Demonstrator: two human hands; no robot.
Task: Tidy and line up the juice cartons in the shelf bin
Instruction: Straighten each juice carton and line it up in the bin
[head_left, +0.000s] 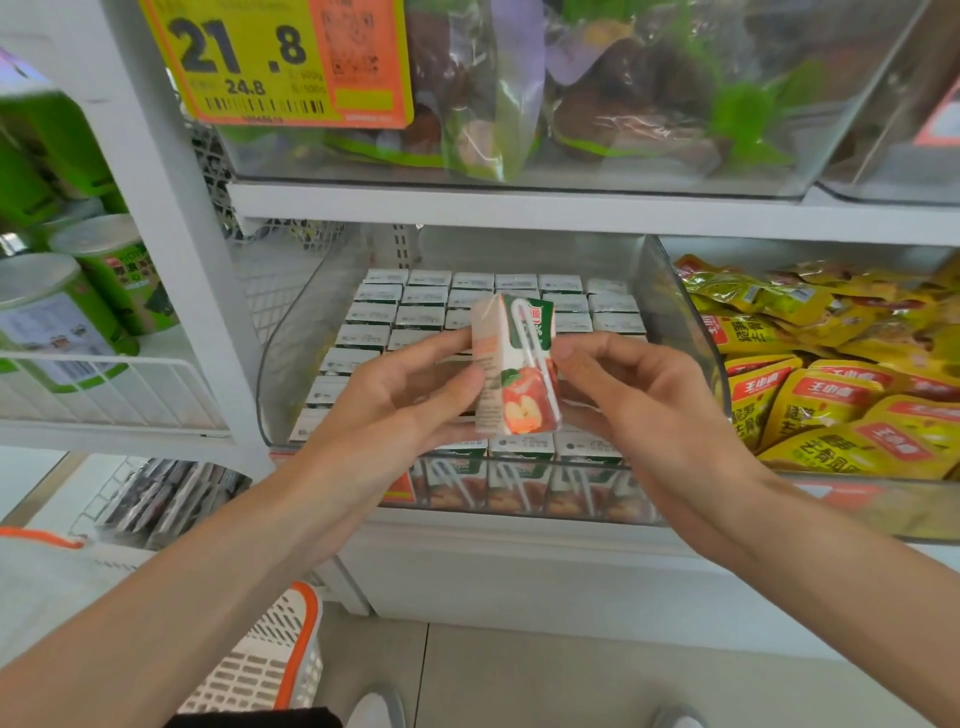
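A small apple juice carton (517, 364) with a white straw on its face is held upright above the clear shelf bin (670, 306). My left hand (400, 400) pinches its left side between thumb and fingers. My right hand (623, 395) pinches its right side the same way. Below, several rows of identical cartons (415, 306) stand packed in the bin, their white tops showing. The front row (519, 483) shows through the bin's clear front wall. My hands hide the middle rows.
A clear bin of yellow snack packets (831, 374) sits to the right. Green cans (78, 312) stand on a wire shelf to the left. Bagged goods (571, 93) fill the bin above, behind a yellow price tag (270, 62). A white and orange basket (270, 665) stands on the floor.
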